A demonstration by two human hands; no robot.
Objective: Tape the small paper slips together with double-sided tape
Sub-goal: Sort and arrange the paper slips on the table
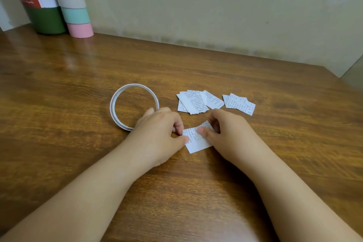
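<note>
My left hand [163,125] and right hand [225,129] both pinch printed slip [197,139] low over table [78,163], thumbs on top. Tape roll [133,107] just beside left hand; loose slips [198,101] beyond, second cluster [238,103] to right. Risk: crooked press, misaligned edges; tape grabs early.

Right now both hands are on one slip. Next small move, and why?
Probably press and smooth the held slip flat. Both the left hand and right hand pinch it at its edges, thumbs on top, so they seem mid-alignment. Whether tape is already on it cannot be told. The tape roll lies untouched beside the left hand, and the loose slips wait behind on the table.
</note>
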